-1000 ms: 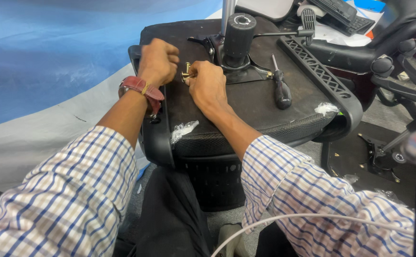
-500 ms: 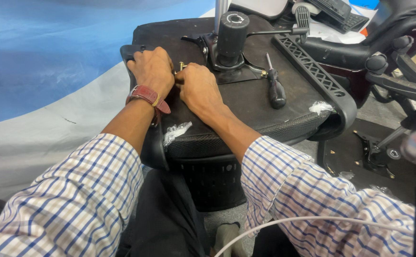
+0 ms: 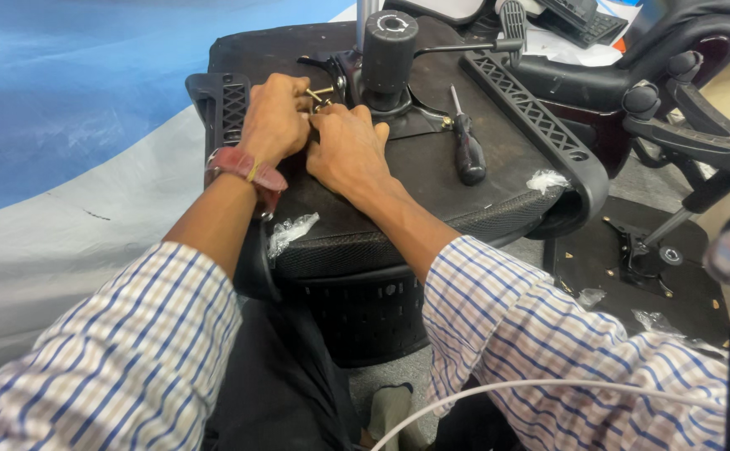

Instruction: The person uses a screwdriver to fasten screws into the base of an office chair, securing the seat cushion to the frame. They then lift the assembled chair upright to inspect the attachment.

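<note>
An upside-down black office chair seat (image 3: 432,179) lies in front of me, its black cylinder mechanism (image 3: 388,58) standing up at the far side. My left hand (image 3: 274,117) and my right hand (image 3: 346,146) meet beside that mechanism, fingertips pinched around small brass-coloured screws (image 3: 321,93). Which hand holds which screw is hidden by the fingers. A red band (image 3: 244,167) circles my left wrist. A black-handled screwdriver (image 3: 467,146) lies on the seat to the right of my right hand, untouched.
A black armrest bracket (image 3: 540,125) runs along the seat's right edge. Bits of clear plastic wrap (image 3: 291,230) cling to the seat. Another chair base and arms (image 3: 682,125) stand at the right, over a black plate (image 3: 640,250) on the floor. A blue-and-grey mat (image 3: 72,125) covers the left.
Both hands have stayed at the mechanism, fingers shifting slightly around the screws. The view has moved a little closer and to the left.
</note>
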